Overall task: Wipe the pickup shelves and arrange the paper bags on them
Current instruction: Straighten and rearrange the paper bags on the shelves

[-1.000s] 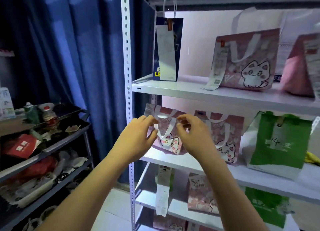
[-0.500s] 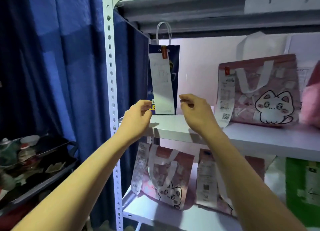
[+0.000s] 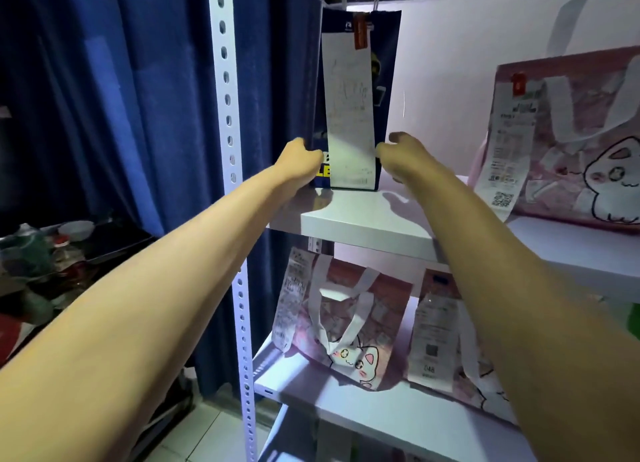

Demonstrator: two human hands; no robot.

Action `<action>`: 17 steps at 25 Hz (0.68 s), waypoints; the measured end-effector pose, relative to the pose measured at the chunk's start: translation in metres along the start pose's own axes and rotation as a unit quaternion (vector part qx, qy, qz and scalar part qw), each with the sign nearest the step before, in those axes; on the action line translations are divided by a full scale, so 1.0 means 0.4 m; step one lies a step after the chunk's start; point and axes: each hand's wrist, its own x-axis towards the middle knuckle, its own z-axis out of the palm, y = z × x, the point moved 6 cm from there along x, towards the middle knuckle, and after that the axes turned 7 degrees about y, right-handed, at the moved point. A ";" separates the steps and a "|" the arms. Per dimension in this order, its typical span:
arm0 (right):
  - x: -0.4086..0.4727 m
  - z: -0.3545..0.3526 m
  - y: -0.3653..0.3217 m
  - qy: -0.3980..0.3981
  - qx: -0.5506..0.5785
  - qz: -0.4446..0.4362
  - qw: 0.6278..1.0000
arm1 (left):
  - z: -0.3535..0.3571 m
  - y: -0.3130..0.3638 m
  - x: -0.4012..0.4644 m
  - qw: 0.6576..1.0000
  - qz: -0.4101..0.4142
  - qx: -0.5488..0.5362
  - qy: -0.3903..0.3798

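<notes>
Your left hand (image 3: 300, 161) and right hand (image 3: 398, 156) grasp a navy bag (image 3: 384, 80) standing on a white shelf (image 3: 363, 226); blue curtain (image 3: 121, 97) hangs left.

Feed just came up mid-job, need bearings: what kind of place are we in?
Probably a takeaway order pickup spot: a white metal shelf rack holds carrier bags, a dark blue bag and pink cat bags, each with a printed receipt clipped on.
</notes>
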 end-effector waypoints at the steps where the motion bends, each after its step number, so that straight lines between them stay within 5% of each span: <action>1: 0.000 0.009 0.004 -0.001 0.012 0.000 1.000 | 0.008 -0.001 0.002 1.000 0.012 -0.005 -0.012; 17: -0.235 -0.061 -0.019 0.073 0.204 0.019 0.976 | -0.069 0.007 -0.137 0.989 0.065 -0.129 -0.024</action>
